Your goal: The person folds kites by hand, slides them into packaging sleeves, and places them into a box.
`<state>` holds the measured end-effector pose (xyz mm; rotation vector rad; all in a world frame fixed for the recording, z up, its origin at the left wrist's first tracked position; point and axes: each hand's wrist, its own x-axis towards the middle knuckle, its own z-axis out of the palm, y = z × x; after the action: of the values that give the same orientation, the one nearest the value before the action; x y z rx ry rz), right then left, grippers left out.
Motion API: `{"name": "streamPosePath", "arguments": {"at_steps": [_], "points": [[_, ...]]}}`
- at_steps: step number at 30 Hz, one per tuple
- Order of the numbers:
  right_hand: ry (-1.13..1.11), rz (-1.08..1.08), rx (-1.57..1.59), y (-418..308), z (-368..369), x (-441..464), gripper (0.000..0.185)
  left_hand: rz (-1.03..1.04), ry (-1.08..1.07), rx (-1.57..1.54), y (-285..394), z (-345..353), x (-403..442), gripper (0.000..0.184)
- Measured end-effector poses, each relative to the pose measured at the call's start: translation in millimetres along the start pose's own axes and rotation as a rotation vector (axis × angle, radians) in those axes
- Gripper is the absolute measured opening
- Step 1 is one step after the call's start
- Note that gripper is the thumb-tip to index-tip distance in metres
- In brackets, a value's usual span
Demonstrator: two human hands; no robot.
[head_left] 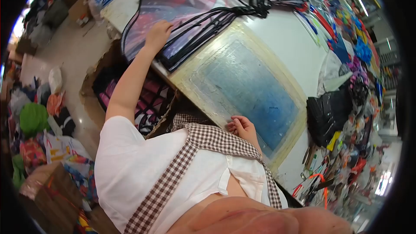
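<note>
My left hand [158, 35] reaches across the table's left side, over a glossy pink and purple printed fabric [173, 1] with black edging. Its fingers are bent together at the end of a thin black strap [190, 25]. Several such straps fan out from a coiled black bundle [260, 4] lying on the fabric. Close to my body, my right hand [244, 129] hovers at the near edge of a blue, worn mat [255, 91] bordered by yellowed tape. Its fingers are loosely curled and apart, with nothing seen in them.
Below the table's left edge stands an open cardboard box [93, 87] holding pink and black pieces [151, 93]. Folded black plastic [326, 119] and heaped colourful scraps line the right side. Bags and a green bundle [34, 120] lie on the floor at left.
</note>
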<state>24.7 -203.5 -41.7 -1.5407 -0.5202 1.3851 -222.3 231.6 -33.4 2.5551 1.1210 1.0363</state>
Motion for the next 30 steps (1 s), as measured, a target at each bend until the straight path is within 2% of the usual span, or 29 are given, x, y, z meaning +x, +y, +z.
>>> {"name": "streamPosePath", "arguments": {"at_steps": [1,4,6,8,10,12,15,18,20,22,24,25,26,28,30], "points": [[0.030,-0.018,0.020,2,-2,-1,0.024,0.037,-0.005,-0.016,-8,24,13,0.018],[0.014,-0.021,0.046,10,-9,-5,0.026,-0.023,-0.377,0.279,-29,74,48,0.022],[0.015,0.005,0.077,6,-11,0,0.028,-0.177,-0.430,0.184,14,34,70,0.025],[-0.041,0.089,0.095,-6,-18,11,0.033,0.019,-0.254,0.102,17,7,82,0.026],[-0.095,0.046,0.208,-14,-19,39,0.046,0.103,-0.213,0.020,35,-36,81,0.025],[-0.144,-0.016,0.391,-30,-13,80,0.062,0.179,-0.220,-0.018,83,-99,57,0.023],[-0.256,-0.115,0.690,-62,-10,163,0.086,0.097,-0.309,-0.067,147,-189,5,0.021],[-0.295,-0.187,0.969,-114,-11,233,0.102,-0.039,-0.403,-0.044,166,-259,-50,0.022],[-0.189,-0.349,1.047,-149,-18,264,0.104,-0.249,-0.476,-0.052,175,-295,-77,0.022],[0.137,-0.373,1.131,-198,-18,259,0.093,-0.274,-0.440,-0.044,166,-315,-106,0.023],[0.164,-0.597,1.000,-188,-44,317,0.074,-0.319,-0.378,-0.049,158,-329,-128,0.026],[0.293,-0.510,0.979,-182,-58,336,0.064,-0.331,-0.371,-0.044,159,-332,-131,0.026],[0.423,-0.424,0.953,-177,-71,346,0.055,-0.264,-0.295,0.075,160,-333,-128,0.027],[0.634,-0.450,0.959,-165,-102,349,0.037,-0.125,-0.140,0.307,159,-328,-114,0.029],[0.989,-0.437,0.514,-180,-117,294,0.036,0.068,-0.016,0.404,165,-308,-81,0.027]]}}
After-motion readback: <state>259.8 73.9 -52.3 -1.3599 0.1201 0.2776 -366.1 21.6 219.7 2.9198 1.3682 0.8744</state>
